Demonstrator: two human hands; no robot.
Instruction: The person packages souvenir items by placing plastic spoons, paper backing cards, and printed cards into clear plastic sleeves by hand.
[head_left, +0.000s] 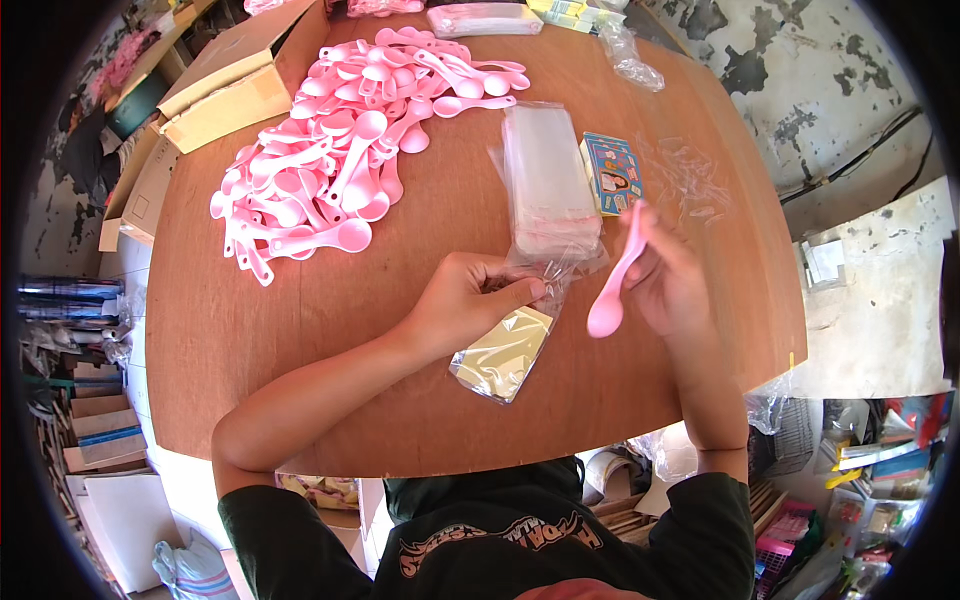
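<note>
Clear plastic pouch (pixel 503 352) with a pale yellow insert, glossy and crinkled, lies on the round wooden table (pixel 250 340). Left hand (pixel 462 303) pinches its mouth. Right hand (pixel 668 280), just right of the pouch, grips a smooth pink plastic spoon (pixel 616 278), bowl down. Stack of clear bags (pixel 550 180) lies behind the pouch; heap of pink spoons (pixel 340 140) sits behind-left. Pouch opening is hidden by fingers.

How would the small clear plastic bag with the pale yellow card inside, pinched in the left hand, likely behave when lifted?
The small clear plastic bag would probably flop at its open top, since the film crinkles where the left hand pinches it. The pale yellow card inside likely keeps the lower part flat. It looks light, and its glossy film may be slippery on the round wooden table.
</note>
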